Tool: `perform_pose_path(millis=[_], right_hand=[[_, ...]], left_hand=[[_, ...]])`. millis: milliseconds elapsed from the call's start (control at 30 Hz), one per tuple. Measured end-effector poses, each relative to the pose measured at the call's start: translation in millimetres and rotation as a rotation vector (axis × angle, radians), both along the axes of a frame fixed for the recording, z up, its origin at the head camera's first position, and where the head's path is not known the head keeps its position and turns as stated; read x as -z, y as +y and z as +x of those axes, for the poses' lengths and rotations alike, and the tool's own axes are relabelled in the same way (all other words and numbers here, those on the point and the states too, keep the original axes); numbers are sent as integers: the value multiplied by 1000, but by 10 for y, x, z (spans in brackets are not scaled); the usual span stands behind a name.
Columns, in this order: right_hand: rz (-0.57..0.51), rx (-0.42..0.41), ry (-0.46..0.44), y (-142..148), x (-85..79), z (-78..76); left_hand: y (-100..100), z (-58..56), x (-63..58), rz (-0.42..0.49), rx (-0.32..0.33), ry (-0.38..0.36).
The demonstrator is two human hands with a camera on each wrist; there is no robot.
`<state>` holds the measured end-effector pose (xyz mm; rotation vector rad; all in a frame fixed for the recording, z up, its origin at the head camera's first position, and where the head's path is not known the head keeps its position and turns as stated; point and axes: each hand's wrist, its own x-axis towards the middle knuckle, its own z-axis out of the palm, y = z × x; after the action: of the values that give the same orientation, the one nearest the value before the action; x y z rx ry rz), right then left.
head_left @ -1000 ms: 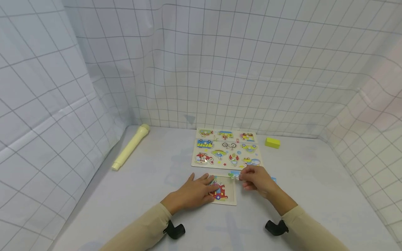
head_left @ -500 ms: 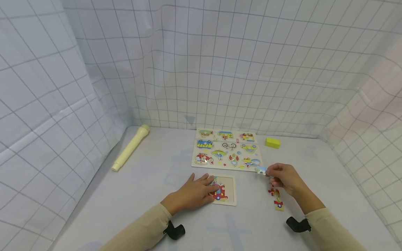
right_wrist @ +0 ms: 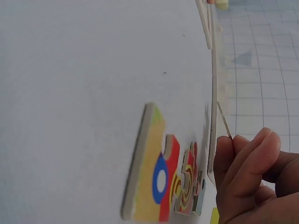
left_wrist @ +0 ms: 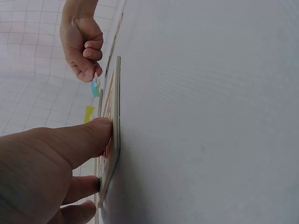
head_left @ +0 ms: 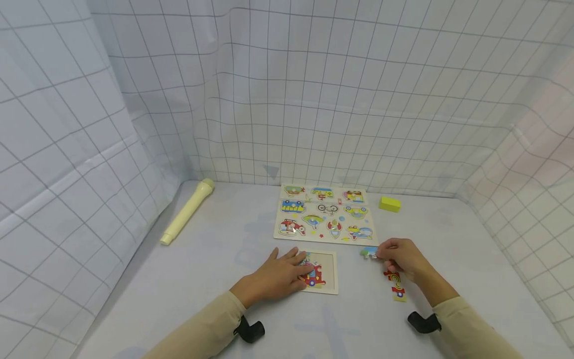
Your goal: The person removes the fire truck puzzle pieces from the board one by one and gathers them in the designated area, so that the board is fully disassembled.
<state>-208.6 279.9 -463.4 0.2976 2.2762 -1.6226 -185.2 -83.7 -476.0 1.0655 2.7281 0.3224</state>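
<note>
My left hand (head_left: 279, 275) lies flat with spread fingers on a small wooden jigsaw tray (head_left: 332, 285). Inside the tray, at its left, are joined pieces of a red vehicle picture (head_left: 316, 275), partly hidden by the fingers; the right part shows bare wood. Off to the tray's right, my right hand (head_left: 403, 257) pinches a blue and green jigsaw piece (head_left: 369, 252) by its right end. In the right wrist view that piece appears edge-on as a thin strip. Below the right hand, red and yellow jigsaw pieces (right_wrist: 159, 179) lie in a column on the table.
A larger peg puzzle board (head_left: 325, 214) with vehicle shapes lies behind the tray. A yellow block (head_left: 389, 204) stands to its right. At the far left lies a cream microphone-shaped stick (head_left: 186, 212). Gridded white curtains (head_left: 341, 99) surround the table.
My right hand has carried the blue and green piece from the tray's upper right corner out to the right, then slightly nearer me. The left hand stays on the tray.
</note>
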Motion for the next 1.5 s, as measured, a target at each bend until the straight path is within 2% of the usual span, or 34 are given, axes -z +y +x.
perform_pose_path(millis=[333,867,1233,1500], right_hand=[[142,-28,30,-35,38,-31],[183,-11,52,-35,50,-19],[72,-30,59,-256,-101,24],[-81,-139,43,-440,-159,18]], left_hand=[[15,-6,-25,-8,6,14],[23,-7,-38,-17,7,18],[26,-27,-63,-29,22,9],[42,-32,-66,-21,19,14]])
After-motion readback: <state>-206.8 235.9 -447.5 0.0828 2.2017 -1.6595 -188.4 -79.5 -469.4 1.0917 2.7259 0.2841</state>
